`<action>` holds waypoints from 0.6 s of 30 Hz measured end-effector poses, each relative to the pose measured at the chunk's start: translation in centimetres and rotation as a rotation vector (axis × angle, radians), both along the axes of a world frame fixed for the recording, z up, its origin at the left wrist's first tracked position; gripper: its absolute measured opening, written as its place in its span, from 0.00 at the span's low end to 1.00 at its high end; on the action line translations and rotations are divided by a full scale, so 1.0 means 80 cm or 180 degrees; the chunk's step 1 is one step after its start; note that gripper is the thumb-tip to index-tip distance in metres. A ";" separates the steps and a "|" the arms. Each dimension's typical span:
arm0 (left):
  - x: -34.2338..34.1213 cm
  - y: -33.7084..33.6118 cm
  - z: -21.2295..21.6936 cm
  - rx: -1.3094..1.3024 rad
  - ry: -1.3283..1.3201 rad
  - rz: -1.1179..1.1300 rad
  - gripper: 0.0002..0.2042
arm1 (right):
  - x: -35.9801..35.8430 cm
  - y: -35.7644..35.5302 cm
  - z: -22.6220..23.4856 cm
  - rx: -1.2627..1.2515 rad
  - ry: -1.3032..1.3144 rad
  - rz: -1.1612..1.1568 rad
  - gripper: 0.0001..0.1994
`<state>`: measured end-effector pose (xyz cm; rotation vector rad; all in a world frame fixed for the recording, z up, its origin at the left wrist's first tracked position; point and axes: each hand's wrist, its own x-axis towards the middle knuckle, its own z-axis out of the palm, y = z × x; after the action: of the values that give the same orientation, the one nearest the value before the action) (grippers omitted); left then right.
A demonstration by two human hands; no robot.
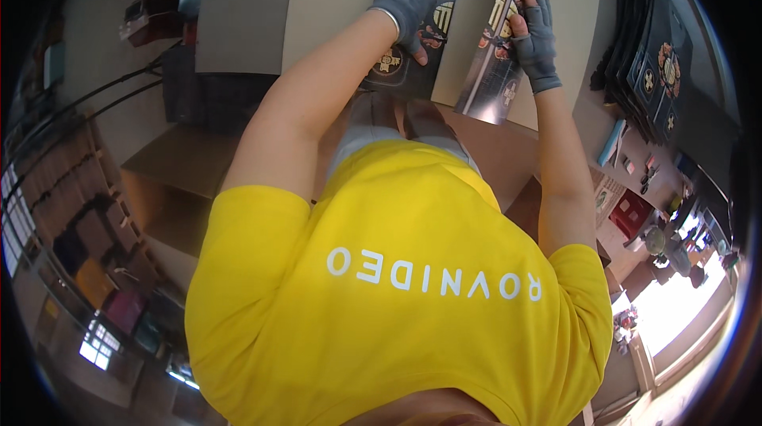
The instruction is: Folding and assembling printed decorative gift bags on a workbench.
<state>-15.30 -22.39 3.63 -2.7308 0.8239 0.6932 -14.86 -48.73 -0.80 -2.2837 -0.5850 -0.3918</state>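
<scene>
My left hand (409, 1), in a grey fingerless glove, rests spread on a black printed sheet or flat package (409, 81) with gold and food pictures. Its fingers are apart and the thumb points toward me. To the right, a narrow glossy black printed piece (484, 89) lies at a slant, its near end catching the light. My right hand (537, 41), gloved the same way, lies along its right edge with fingers stretched out and thumb on the print. A beige strip of board shows between the two printed pieces. Their far ends run out of the picture.
Beige boards (329, 5) cover the work surface on the left. A fanned stack of black printed packages (659, 69) lies at the far right. An open brown cardboard box (182, 168) stands low at the left. A red stool (631, 212) and a person (675, 255) are farther right.
</scene>
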 end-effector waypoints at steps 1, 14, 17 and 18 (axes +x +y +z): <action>0.000 0.000 -0.003 -0.0083 -0.0023 0.0018 0.78 | -0.001 -0.002 0.002 0.0125 0.0094 0.0035 0.32; -0.011 0.000 -0.022 -0.0054 -0.0414 0.0049 0.76 | -0.019 0.048 -0.019 -0.2668 0.0117 -0.0140 0.42; -0.010 0.003 -0.027 -0.0106 -0.0467 0.0069 0.76 | -0.017 0.051 -0.021 -0.2661 0.0122 -0.0077 0.42; -0.010 0.002 -0.027 -0.0123 -0.0469 0.0055 0.76 | -0.019 0.051 -0.020 -0.2680 0.0131 -0.0066 0.42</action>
<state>-16.08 -22.22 1.48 -2.7862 0.7886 0.4768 -16.35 -44.63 -2.42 -3.0858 -0.8104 -0.1024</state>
